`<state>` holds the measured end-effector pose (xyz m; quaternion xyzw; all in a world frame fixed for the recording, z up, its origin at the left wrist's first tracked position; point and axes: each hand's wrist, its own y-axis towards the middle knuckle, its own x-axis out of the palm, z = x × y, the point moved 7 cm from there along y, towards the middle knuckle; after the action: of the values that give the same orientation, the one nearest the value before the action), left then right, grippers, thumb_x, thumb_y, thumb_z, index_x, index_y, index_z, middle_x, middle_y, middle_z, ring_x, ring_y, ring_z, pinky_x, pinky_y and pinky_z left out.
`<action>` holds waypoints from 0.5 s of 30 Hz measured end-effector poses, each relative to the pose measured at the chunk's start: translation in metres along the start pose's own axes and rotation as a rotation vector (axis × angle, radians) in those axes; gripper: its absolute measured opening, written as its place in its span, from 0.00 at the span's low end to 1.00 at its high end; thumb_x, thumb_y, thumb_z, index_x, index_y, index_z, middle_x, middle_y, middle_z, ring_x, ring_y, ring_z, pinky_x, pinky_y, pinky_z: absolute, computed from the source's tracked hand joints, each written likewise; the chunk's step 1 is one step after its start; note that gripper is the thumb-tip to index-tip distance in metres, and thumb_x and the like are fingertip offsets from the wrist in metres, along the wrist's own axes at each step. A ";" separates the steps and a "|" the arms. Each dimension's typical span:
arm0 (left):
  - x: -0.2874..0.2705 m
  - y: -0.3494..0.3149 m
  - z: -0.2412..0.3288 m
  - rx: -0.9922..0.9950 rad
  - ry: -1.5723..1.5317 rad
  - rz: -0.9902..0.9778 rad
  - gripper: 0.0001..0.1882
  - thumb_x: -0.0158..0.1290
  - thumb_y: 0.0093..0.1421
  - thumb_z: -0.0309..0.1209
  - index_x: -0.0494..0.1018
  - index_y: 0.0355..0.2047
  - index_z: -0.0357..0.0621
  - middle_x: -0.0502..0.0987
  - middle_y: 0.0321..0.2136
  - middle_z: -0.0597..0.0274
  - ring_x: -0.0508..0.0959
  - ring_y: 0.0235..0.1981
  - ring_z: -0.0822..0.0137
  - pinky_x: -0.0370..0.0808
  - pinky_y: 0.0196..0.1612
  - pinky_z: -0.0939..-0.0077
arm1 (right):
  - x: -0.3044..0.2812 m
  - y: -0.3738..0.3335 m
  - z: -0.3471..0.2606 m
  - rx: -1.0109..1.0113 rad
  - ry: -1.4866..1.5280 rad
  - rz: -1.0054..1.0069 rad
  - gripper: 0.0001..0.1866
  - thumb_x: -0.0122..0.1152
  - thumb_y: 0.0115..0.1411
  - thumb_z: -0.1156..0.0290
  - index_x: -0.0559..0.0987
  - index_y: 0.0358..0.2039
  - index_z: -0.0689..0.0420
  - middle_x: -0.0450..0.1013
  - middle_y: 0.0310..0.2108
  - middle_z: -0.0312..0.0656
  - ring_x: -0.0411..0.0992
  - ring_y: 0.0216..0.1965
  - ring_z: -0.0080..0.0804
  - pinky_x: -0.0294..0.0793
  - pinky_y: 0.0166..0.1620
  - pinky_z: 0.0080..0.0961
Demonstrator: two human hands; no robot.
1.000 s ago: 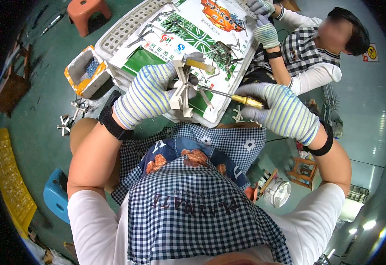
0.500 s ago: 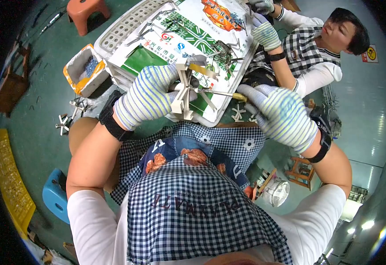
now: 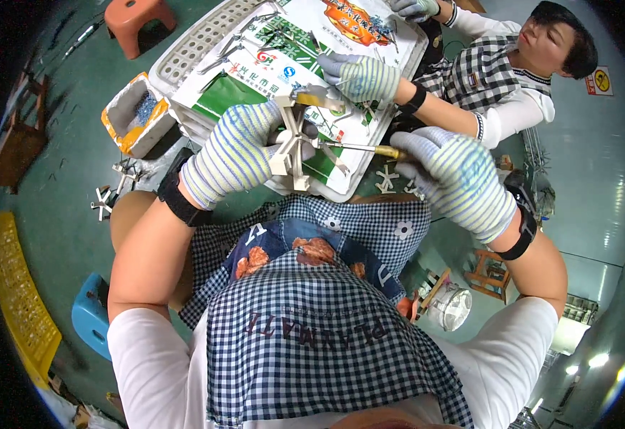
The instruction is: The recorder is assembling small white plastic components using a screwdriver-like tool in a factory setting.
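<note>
Left hand (image 3: 237,154) is clamped around a pale spoked metal bracket (image 3: 294,139), held upright over the board edge (image 3: 305,189). Screwdriver (image 3: 359,149) lies with its long axis running 3 to 9 o'clock, tip at the bracket hub. Right hand (image 3: 459,179) is closed on its handle, at 3 o'clock from the bracket; left hand is nearer.
</note>
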<state>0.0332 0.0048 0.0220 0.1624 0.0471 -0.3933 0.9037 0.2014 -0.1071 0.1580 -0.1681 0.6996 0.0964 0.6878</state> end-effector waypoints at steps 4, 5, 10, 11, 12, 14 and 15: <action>-0.005 0.000 0.004 0.074 -0.165 0.084 0.22 0.68 0.52 0.42 0.79 0.43 0.42 0.81 0.26 0.58 0.82 0.27 0.66 0.77 0.34 0.72 | -0.002 0.005 -0.014 -0.074 -0.405 -0.032 0.23 0.58 0.54 0.74 0.78 0.53 0.52 0.77 0.34 0.40 0.77 0.29 0.37 0.75 0.30 0.33; -0.007 0.001 0.005 0.074 -0.167 0.085 0.22 0.68 0.52 0.42 0.79 0.43 0.42 0.81 0.26 0.58 0.82 0.27 0.66 0.77 0.34 0.72 | -0.001 0.004 -0.015 -0.075 -0.406 -0.034 0.23 0.58 0.54 0.74 0.78 0.53 0.52 0.77 0.34 0.40 0.77 0.29 0.37 0.75 0.30 0.33; -0.007 -0.001 0.006 0.112 0.068 0.060 0.21 0.68 0.52 0.42 0.79 0.41 0.43 0.81 0.25 0.59 0.81 0.26 0.63 0.77 0.33 0.72 | 0.015 0.001 -0.009 0.122 0.017 -0.161 0.20 0.58 0.60 0.71 0.77 0.53 0.57 0.79 0.33 0.44 0.78 0.30 0.42 0.75 0.31 0.33; -0.010 -0.003 0.016 0.189 0.048 0.089 0.20 0.68 0.53 0.42 0.79 0.41 0.43 0.81 0.25 0.59 0.81 0.26 0.63 0.76 0.32 0.71 | 0.016 0.001 -0.006 0.202 0.299 -0.127 0.18 0.57 0.63 0.70 0.77 0.53 0.58 0.79 0.32 0.46 0.78 0.31 0.43 0.75 0.32 0.32; -0.007 -0.003 0.010 0.073 0.057 0.003 0.20 0.68 0.53 0.40 0.79 0.42 0.43 0.81 0.26 0.59 0.82 0.27 0.64 0.77 0.34 0.72 | 0.025 -0.001 0.002 0.350 0.466 -0.309 0.17 0.53 0.68 0.69 0.76 0.54 0.62 0.78 0.28 0.43 0.78 0.27 0.40 0.75 0.32 0.31; -0.005 -0.004 0.007 0.076 0.025 -0.006 0.20 0.68 0.53 0.39 0.79 0.43 0.43 0.81 0.27 0.59 0.82 0.28 0.66 0.77 0.34 0.73 | 0.033 0.001 0.005 0.443 0.665 -0.373 0.17 0.52 0.69 0.68 0.76 0.55 0.62 0.77 0.26 0.41 0.75 0.24 0.33 0.74 0.29 0.28; -0.004 -0.004 0.007 0.078 -0.005 -0.014 0.20 0.68 0.53 0.39 0.79 0.43 0.43 0.82 0.28 0.60 0.82 0.28 0.67 0.78 0.35 0.73 | 0.040 -0.001 0.006 0.533 0.865 -0.435 0.18 0.52 0.70 0.68 0.76 0.56 0.62 0.76 0.24 0.38 0.73 0.21 0.27 0.73 0.27 0.26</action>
<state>0.0271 0.0029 0.0280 0.1963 0.0305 -0.4014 0.8941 0.2077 -0.1099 0.1176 -0.1532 0.8676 -0.3062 0.3606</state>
